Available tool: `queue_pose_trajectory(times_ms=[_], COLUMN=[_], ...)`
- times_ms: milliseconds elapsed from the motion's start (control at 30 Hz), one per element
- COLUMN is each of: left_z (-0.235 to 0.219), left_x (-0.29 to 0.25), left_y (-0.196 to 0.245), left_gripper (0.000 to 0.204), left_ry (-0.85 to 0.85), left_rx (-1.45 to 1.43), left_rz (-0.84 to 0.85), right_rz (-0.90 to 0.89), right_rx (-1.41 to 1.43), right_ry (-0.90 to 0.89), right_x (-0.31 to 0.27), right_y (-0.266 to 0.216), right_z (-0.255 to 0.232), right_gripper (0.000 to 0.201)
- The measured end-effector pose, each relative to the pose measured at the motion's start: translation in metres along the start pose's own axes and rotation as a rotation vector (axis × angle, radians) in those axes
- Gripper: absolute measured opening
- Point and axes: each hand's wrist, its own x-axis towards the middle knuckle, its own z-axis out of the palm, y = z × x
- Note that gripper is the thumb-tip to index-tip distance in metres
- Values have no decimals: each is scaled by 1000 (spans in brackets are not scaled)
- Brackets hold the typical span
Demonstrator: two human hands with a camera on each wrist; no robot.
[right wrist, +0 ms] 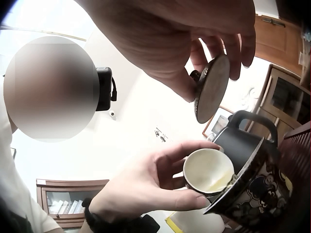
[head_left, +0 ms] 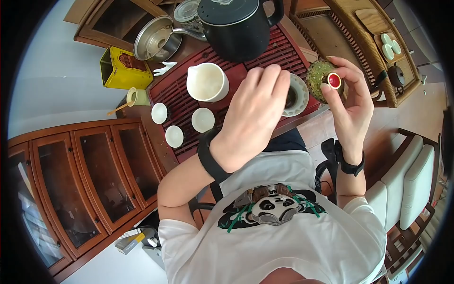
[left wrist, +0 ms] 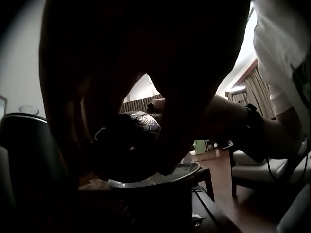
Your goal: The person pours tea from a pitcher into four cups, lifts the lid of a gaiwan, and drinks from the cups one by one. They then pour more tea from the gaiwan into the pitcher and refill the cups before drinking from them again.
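My left hand (head_left: 255, 111) reaches over a bowl with a pale scalloped rim (head_left: 303, 99) and dark contents. In the right wrist view that left hand (right wrist: 138, 182) grips a small round cup (right wrist: 201, 167), white inside, tilted at the rim of the dark patterned bowl (right wrist: 257, 199). The head view hides this cup beneath the fingers. To the right, my right hand (head_left: 352, 102) pinches the red-topped knob (head_left: 334, 81) of a green patterned lid (head_left: 316, 78). The right wrist view shows the lid's pale underside (right wrist: 214, 92), held apart from the bowl. Dark shadow covers the left hand (left wrist: 121, 68) in the left wrist view.
A slatted red tea tray (head_left: 177, 97) bears a white pitcher (head_left: 206, 83), several white cups (head_left: 203, 119) and a black kettle (head_left: 236, 35). Behind its left edge stand a steel strainer pan (head_left: 142, 45) and yellow tin (head_left: 124, 68). A wicker shelf (head_left: 345, 42) is at the right.
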Motion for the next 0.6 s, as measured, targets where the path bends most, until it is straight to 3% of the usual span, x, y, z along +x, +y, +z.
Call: queue_pose_trajectory(times_ms=[100,167,333,433,533,600], left_z=[-3,3,4,-7,-18,-37], left_x=[8,10,7,-3,-18,-31], left_y=[7,6,-1,-6,-12,-18], left_gripper=[48,46,45,50,66,61], left_ry=[-82,-9,30,57,176,227], left_rx=[120,276,330,211,-141,-141], left_rz=[37,183,261,190,-6,-79], right_rz=[-10,-13,-20,2,14,9], right_rx=[13,20,19,46,56,46], right_ry=[8,12,19,21,16,9], right_x=[0,-1,0,0,-1,-1], right_y=[2,2,2,2,2,4], right_z=[-1,-1,-1,-1,0,0], right_gripper=[28,28,27,27,26,25])
